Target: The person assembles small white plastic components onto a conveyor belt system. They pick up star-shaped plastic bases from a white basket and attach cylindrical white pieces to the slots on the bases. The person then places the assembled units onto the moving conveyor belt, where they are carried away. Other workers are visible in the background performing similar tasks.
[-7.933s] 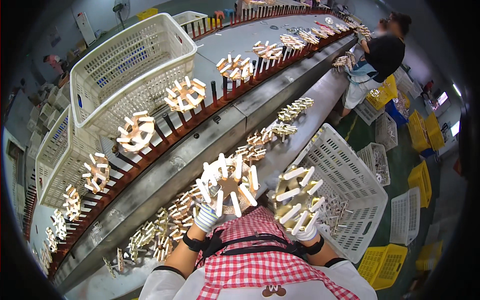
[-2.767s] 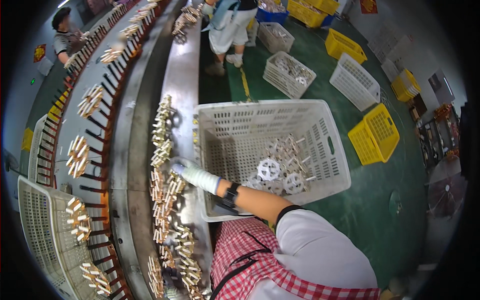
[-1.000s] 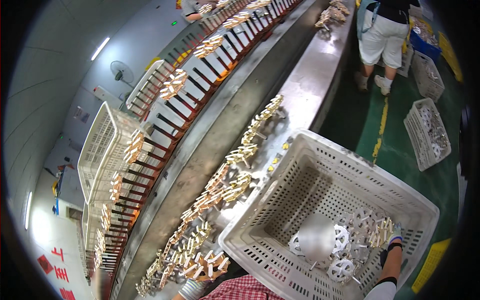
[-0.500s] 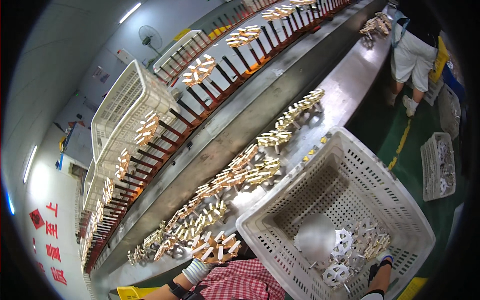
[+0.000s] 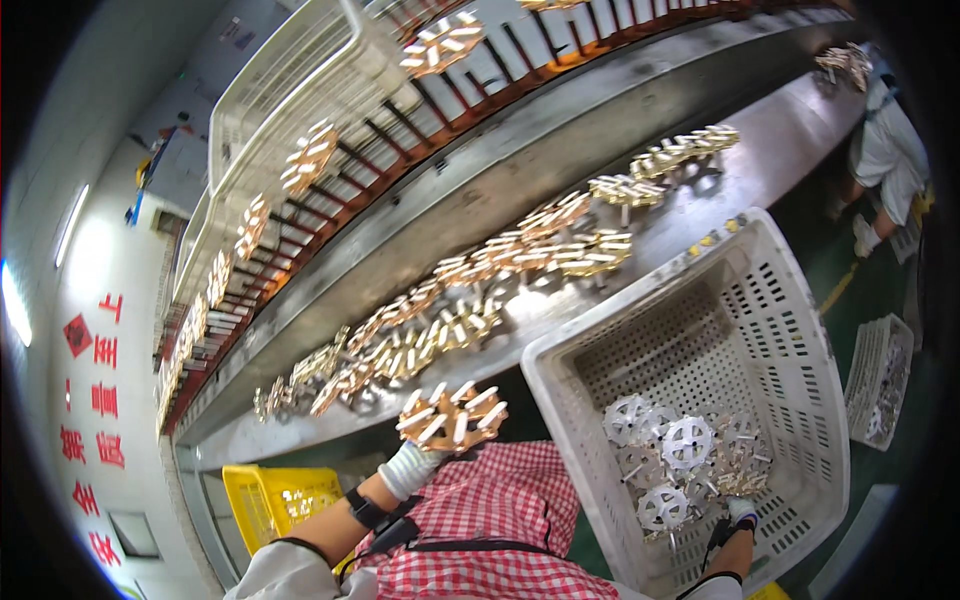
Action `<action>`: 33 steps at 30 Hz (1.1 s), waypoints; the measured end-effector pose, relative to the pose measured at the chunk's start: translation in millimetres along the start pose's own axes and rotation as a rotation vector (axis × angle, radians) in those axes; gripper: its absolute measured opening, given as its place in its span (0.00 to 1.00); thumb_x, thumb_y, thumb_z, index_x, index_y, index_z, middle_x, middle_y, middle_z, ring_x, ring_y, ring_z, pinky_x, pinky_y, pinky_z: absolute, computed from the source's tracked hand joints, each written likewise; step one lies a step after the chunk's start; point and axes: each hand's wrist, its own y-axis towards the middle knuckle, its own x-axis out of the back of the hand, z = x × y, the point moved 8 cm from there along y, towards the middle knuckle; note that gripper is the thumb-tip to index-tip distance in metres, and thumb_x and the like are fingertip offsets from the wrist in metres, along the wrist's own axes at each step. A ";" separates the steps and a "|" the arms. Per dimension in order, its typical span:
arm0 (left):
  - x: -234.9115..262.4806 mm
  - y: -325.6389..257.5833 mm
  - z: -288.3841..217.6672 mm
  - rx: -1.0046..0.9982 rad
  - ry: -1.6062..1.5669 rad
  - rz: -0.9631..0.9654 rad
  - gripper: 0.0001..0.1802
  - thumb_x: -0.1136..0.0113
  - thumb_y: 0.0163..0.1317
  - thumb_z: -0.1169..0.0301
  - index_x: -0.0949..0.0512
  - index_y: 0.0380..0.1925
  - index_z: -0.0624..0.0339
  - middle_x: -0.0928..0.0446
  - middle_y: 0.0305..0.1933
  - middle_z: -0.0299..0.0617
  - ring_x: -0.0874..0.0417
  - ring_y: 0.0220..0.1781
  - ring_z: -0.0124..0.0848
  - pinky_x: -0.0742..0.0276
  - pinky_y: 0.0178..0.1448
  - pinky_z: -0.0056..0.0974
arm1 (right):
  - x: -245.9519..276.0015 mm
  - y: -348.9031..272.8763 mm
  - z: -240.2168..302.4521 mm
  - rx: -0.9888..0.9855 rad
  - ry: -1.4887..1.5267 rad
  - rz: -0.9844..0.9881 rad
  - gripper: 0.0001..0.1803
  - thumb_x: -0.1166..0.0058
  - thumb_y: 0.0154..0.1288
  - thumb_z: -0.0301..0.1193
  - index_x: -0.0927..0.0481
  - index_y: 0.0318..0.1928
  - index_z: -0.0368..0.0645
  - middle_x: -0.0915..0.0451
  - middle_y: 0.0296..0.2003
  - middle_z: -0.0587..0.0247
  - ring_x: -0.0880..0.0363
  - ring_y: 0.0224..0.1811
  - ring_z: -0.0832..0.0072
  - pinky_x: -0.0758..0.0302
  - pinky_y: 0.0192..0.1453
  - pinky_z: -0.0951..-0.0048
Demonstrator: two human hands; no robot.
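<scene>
Now left hand [image 5: 408, 468] grips spoked rack [image 5: 452, 415] near bench edge [image 5: 330, 440].

The left hand [image 5: 408, 468], in a white glove, grips a round cluster of tan, spoke-like parts [image 5: 452, 415] and holds it just above the near edge of the long metal surface [image 5: 640, 235]. Many similar clusters [image 5: 520, 250] lie in rows along that surface. The right hand [image 5: 740, 512], also gloved, is inside a white perforated basket [image 5: 790, 330], touching grey wheel-shaped parts [image 5: 688, 443] piled on its floor. Behind the surface runs a rail of dark pegs [image 5: 400, 135] carrying further clusters. A yellow crate [image 5: 262, 500] sits below left. Another person [image 5: 885, 140] stands at far right.
</scene>
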 end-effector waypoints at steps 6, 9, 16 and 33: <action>-0.1 -35.6 -42.1 0.305 -0.861 -0.042 0.31 0.32 0.58 0.60 0.29 0.60 0.57 0.22 0.55 0.44 0.19 0.54 0.33 0.19 0.57 0.41 | 7.5 -49.8 42.6 -0.272 0.338 -0.020 0.26 0.60 0.69 0.41 0.30 0.60 0.36 0.25 0.59 0.49 0.30 0.64 0.56 0.37 0.68 0.62; 34.2 -52.2 -19.1 0.348 -1.150 -0.066 0.28 0.35 0.61 0.57 0.28 0.58 0.56 0.22 0.55 0.48 0.20 0.57 0.44 0.20 0.60 0.47 | 1.7 -38.6 -51.3 -0.057 -0.190 -0.244 0.29 0.58 0.70 0.41 0.36 0.67 0.41 0.33 0.66 0.54 0.34 0.67 0.59 0.38 0.71 0.60; 103.4 -86.3 10.2 0.157 -1.427 -0.232 0.26 0.37 0.60 0.51 0.26 0.53 0.52 0.20 0.52 0.47 0.17 0.50 0.41 0.17 0.49 0.41 | 64.7 -97.2 44.9 -0.154 0.397 -0.603 0.24 0.53 0.65 0.36 0.29 0.60 0.41 0.27 0.58 0.49 0.31 0.62 0.58 0.36 0.66 0.64; 406.0 -248.6 546.6 0.537 0.421 -0.934 0.22 0.63 0.75 0.56 0.33 0.62 0.52 0.24 0.53 0.42 0.22 0.46 0.35 0.25 0.49 0.40 | 115.1 -353.8 471.7 0.329 0.908 -0.868 0.28 0.53 0.66 0.40 0.35 0.64 0.44 0.33 0.63 0.52 0.36 0.66 0.59 0.39 0.69 0.62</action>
